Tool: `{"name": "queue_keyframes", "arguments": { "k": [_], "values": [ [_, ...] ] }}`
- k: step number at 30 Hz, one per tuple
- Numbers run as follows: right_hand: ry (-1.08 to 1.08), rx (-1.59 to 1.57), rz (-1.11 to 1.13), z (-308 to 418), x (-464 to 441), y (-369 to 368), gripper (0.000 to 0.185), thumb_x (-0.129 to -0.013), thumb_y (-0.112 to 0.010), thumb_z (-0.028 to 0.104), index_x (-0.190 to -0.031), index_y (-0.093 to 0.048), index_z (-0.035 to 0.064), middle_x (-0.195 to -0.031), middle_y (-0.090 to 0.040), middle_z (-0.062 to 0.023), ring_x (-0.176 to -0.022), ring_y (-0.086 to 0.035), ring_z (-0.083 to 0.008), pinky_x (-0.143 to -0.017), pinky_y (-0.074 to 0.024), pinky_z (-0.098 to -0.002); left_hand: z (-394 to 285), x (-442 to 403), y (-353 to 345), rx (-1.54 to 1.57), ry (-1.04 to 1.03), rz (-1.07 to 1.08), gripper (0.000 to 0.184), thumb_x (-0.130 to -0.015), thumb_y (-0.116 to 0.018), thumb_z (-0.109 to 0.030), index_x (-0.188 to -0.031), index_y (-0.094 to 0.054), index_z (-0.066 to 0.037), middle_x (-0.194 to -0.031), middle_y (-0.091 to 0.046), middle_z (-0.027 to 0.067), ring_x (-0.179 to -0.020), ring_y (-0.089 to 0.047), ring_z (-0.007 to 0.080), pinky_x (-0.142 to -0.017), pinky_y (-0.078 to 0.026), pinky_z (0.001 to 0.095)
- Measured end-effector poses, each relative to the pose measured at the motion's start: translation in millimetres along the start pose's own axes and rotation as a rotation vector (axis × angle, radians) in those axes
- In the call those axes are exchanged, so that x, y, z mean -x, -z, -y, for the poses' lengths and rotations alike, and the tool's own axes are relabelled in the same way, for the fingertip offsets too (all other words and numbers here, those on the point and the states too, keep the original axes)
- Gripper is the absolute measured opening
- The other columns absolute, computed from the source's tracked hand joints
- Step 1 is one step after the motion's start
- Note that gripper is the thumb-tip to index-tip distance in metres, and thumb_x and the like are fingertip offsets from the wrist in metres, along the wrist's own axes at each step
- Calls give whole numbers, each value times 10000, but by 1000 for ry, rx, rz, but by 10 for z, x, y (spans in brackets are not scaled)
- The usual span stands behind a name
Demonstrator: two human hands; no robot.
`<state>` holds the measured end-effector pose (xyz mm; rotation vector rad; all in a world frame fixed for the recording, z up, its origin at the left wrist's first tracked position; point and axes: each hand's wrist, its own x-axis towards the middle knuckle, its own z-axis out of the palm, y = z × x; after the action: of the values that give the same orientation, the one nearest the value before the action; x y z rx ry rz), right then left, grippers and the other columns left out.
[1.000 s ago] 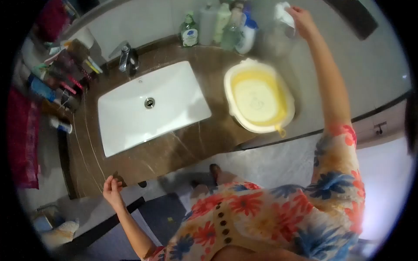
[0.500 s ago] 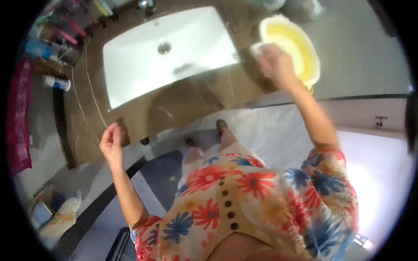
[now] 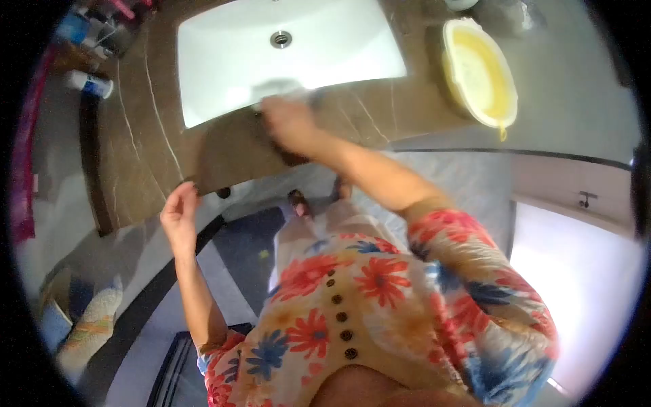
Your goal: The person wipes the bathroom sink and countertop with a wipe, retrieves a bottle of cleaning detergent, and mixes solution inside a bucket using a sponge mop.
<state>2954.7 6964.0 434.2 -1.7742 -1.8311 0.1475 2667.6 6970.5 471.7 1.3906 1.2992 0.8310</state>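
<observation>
My right hand point(image 3: 291, 129), smeared by motion, is closed at the front rim of the white sink point(image 3: 224, 81). A small white thing point(image 3: 298, 95) shows past its fingers; its kind is too blurred to tell. At the counter's front edge, my left hand point(image 3: 179, 210) hangs with its fingers curled in against the thumb, and I see nothing in it. The brown veined counter point(image 3: 237, 146) runs beneath both hands. To the right of the sink sits an oval tub point(image 3: 505, 78), yellow inside with a pale rim.
A white and blue bottle point(image 3: 91, 84) lies at the counter's left end, near several blurred items. A metal drain point(image 3: 281, 39) is in the sink. Below are a dark mat point(image 3: 244, 247) and a floor-level bag point(image 3: 95, 319) at the left. A clear plastic item point(image 3: 519, 17) is behind the tub.
My right hand has moved left, from beside the yellow tub to the sink's front rim, with the white thing. My left hand stays near the counter edge. The view has shifted slightly.
</observation>
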Motion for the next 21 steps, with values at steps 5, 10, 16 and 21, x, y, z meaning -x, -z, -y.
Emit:
{"name": "queue_keyframes", "arguments": {
  "k": [5,10,16,21],
  "values": [
    [-178,124,268,-255,99,210,194,-801,-423,114,-940,-529,30,-842,-573,-142,-720,-577,-261,-633,-473,-392,-172,-15,-23,-25,-27,8,194,-832,-571,-141,-982,-600,-21,-820,-603,26,-701,-554,82,-605,-417,200],
    [-483,428,43,-1439,986,1400,169,-815,-488,163,-931,-572,72,-786,-583,-128,-693,-582,-272,-571,-468,-388,-171,126,7,-74,-50,-17,187,-831,-566,-122,-985,-600,-22,-831,-612,26,-711,-554,83,-620,-418,205],
    [-77,475,3,-707,882,571,279,-744,-505,102,-1016,-526,42,-802,-540,-116,-619,-564,-274,-507,-467,-379,182,344,247,50,11,-56,177,-830,-557,-102,-977,-592,-9,-860,-596,29,-738,-550,87,-628,-432,213],
    [223,65,55,614,-120,-452,415,-691,-519,44,-1101,-466,8,-866,-530,-152,-663,-559,-284,-560,-474,-373,289,534,577,32,-22,-143,181,-836,-537,-76,-990,-575,12,-852,-583,43,-732,-547,99,-631,-452,222]
  ]
}}
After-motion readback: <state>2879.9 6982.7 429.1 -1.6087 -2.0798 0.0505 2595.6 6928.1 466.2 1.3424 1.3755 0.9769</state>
